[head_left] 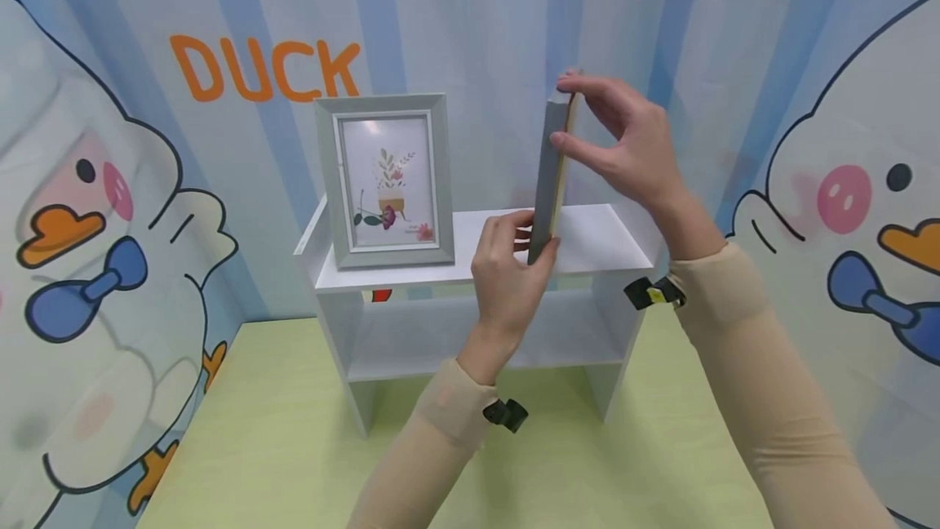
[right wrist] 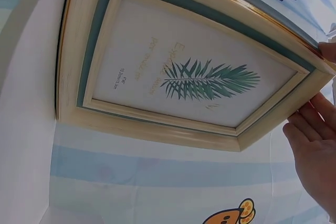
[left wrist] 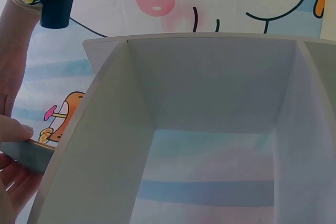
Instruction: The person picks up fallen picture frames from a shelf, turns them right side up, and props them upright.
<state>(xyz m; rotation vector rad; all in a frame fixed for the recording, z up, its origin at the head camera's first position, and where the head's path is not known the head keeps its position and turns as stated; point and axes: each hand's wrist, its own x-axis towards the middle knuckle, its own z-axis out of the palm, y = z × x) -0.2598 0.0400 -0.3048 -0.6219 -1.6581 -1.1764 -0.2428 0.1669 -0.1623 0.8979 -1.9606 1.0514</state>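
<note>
A picture frame (head_left: 547, 174) is held upright between both hands and shows edge-on in the head view. Its cream face, teal inner band and green leaf print (right wrist: 210, 81) appear in the right wrist view. My left hand (head_left: 507, 268) grips the lower end, thumb on one side and fingers on the other. At the upper end, my right hand (head_left: 624, 137) pinches the edge between thumb and fingers. Under it lies the top board of a white shelf (head_left: 598, 239); whether the frame touches that board I cannot tell.
A second, grey-green picture frame (head_left: 444, 186) with a potted-plant print stands on the shelf's left side. The shelf has a lower board (head_left: 477, 333) and rests on a pale green tabletop (head_left: 279, 431). Behind hangs a duck-printed curtain (head_left: 492, 39).
</note>
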